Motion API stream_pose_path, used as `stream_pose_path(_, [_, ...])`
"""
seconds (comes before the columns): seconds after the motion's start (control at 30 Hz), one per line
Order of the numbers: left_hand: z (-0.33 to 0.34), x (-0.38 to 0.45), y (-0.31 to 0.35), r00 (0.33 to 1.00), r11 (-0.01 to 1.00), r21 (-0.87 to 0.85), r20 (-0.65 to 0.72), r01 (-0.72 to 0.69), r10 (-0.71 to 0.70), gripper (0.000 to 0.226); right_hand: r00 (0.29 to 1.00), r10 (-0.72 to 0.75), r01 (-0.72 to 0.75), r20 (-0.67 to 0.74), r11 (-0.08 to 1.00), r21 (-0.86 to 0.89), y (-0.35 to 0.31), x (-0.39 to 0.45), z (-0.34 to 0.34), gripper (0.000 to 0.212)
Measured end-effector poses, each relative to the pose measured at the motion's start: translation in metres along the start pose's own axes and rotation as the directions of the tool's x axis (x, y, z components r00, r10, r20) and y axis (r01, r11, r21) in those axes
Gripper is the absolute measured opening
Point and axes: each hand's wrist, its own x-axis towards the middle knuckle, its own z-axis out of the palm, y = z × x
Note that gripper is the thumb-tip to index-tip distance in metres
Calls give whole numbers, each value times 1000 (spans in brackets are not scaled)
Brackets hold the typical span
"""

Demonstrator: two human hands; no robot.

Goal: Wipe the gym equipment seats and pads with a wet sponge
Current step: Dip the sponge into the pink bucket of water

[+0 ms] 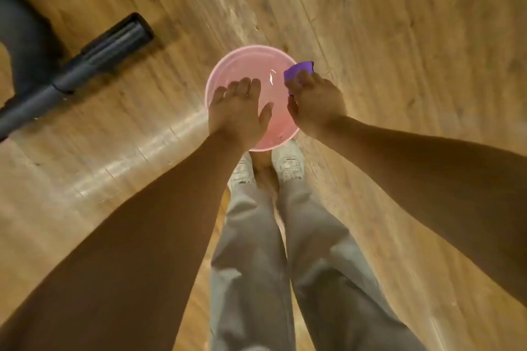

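Both hands over basin [219,71] rim; right [316,102] grips sponge [296,70] (purple).

Below me runs a wooden floor [399,37] of light, honey-toned planks, with a pale glossy streak of reflected light crossing it on my left. I stand on it in light grey trousers [256,251] and pale sneakers [289,164], toes close together. At the upper left a dark metal equipment frame [85,65] lies across the boards: a grey tube that runs diagonally and ends in a black capped foot [134,30] resting on the floor. A blurred dark shape sits behind it at the picture's left edge.
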Motion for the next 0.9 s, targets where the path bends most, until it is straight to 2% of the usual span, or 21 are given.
stream_pose_path(0.1, [33, 25, 1, 1000, 1000, -7, -21, -3, 3, 55, 990, 48, -43, -134, 998, 39, 15, 21, 32, 42])
stream_pose_path(0.2, [62, 46, 3, 998, 999, 11, -51, -34, 34, 54, 959, 44, -27, -281, 998, 65, 22, 33, 55, 34])
stream_pose_path(0.37, [91, 63, 2, 983, 999, 4, -181, -38, 38, 55, 921, 86, -35, -379, 990, 139, 24, 44, 76, 35])
stream_pose_path(0.47, [100, 67, 0, 962, 997, -23, -266, -77, 69, 53, 925, 113, -38, -363, 977, 208, 23, 47, 86, 41])
stream_pose_path(0.67, [99, 62, -7, 959, 997, -30, -277, -78, 67, 52, 877, 307, -102, -369, 871, 481, 14, 56, 91, 44])
stream_pose_path(0.9, [93, 50, -15, 916, 994, -40, -393, -106, 82, 47, 916, 196, -31, -351, 905, 425, 20, 42, 89, 42])
